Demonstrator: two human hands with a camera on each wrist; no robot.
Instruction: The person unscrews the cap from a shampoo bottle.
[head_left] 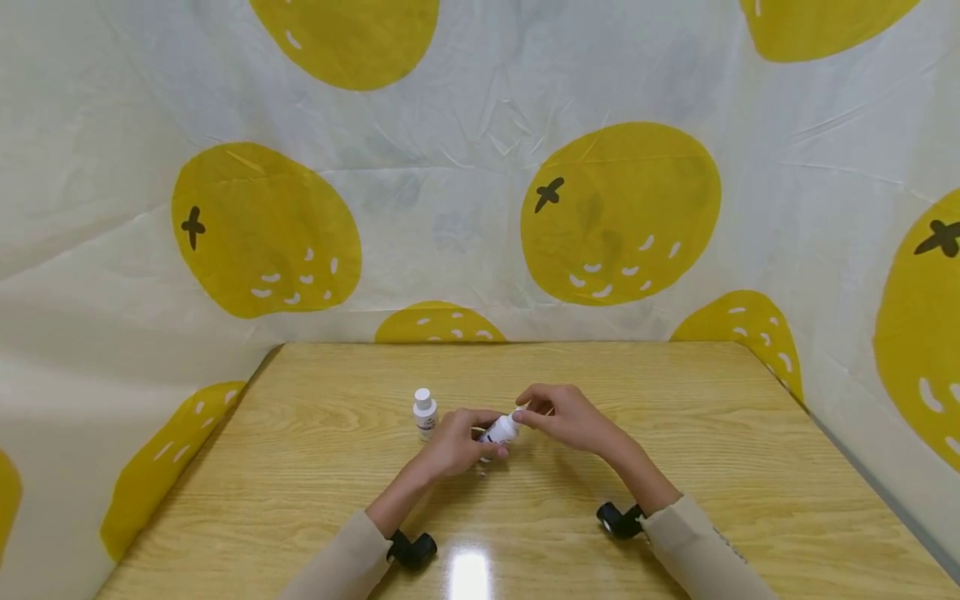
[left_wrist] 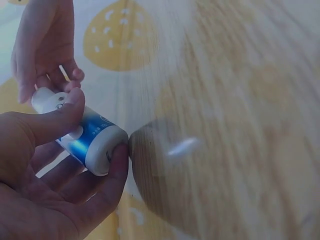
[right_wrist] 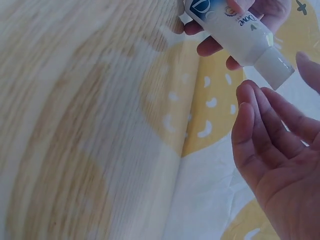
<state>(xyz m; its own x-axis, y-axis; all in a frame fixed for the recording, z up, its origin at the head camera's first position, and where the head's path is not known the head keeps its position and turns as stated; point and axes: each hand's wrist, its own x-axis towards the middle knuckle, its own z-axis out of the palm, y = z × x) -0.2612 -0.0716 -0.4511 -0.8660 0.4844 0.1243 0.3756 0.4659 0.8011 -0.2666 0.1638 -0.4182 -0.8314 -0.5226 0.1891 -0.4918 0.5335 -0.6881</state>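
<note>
My left hand grips a small white and blue Dove bottle, its fingers and thumb round the body. The bottle is tilted, its white cap pointing toward my right hand. In the right wrist view, the fingers and thumb of that hand lie on either side of the cap, with a gap showing; they look bent but apart from it. The bottle's base shows in the left wrist view, a left fingertip against it. A second white bottle with a white cap stands upright on the table, left of my left hand.
The wooden table reaches back to a white curtain printed with yellow fruit. Curtain also hangs along both sides. Black wrist devices sit by each sleeve. A bright light reflection lies near the front of the table.
</note>
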